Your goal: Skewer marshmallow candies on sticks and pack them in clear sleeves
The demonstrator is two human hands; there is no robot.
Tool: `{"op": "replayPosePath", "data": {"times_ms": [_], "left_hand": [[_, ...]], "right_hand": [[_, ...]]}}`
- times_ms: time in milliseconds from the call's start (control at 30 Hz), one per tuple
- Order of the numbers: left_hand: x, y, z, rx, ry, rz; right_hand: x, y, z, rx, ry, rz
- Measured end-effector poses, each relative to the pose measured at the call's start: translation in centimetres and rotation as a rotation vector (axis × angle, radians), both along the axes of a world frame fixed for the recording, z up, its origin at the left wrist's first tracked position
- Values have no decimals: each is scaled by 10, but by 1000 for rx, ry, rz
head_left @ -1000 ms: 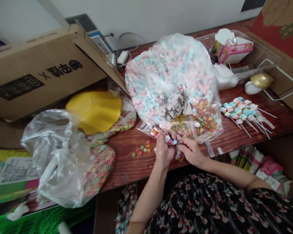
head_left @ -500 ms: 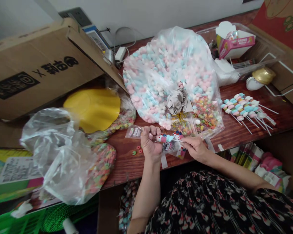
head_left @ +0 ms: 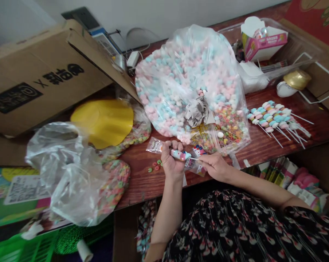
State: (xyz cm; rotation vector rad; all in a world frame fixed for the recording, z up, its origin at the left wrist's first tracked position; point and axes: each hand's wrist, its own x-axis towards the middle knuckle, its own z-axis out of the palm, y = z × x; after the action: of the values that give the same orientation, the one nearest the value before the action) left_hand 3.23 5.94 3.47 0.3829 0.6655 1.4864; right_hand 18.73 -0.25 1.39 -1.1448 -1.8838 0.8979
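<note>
- left hand [head_left: 172, 162], one: fingers curled around the candy end of a skewer.
- right hand [head_left: 216, 166], one: finger and thumb pinched on the skewer's white stick.
- candy skewer [head_left: 181, 155], one: pastel pieces on a stick, held between both hands over the near edge of the desk [head_left: 141, 183].
- printed clear packet [head_left: 154, 145], one: lying just left of the left hand.
- loose rings [head_left: 155, 167], several, red and green: on the desk, left of the left wrist.
- large clear bag [head_left: 164, 83], one: filled with pink, blue and white candies, beyond the hands.
- crumpled grey paper [head_left: 197, 112], one: at the bag's near side.
- finished-looking skewers [head_left: 273, 117], one pile: on the desk, well right of the hands, sticks pointing mostly rightward and nearward.
- yellow sheet-like piece [head_left: 104, 122], one: left, before an open cardboard box [head_left: 46, 78].
</note>
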Motion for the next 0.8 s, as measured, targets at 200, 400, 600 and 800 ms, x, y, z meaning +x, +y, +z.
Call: {"op": "replayPosePath", "data": {"times_ms": [200,400,600,800], "left_hand": [[-2,9,-2,-78,-39,99],[12,0,-8,-62,-5,15],[28,-14,-17,41,200,-109],[37,-24,-24,-1,391,-193]], "right_hand": [[0,-9,-18,586,-425,-119],[1,6,-14,359,-420,-101],[-6,22,-12,-223,137,-11],[-7,18,-18,-156,249,-175]]}}
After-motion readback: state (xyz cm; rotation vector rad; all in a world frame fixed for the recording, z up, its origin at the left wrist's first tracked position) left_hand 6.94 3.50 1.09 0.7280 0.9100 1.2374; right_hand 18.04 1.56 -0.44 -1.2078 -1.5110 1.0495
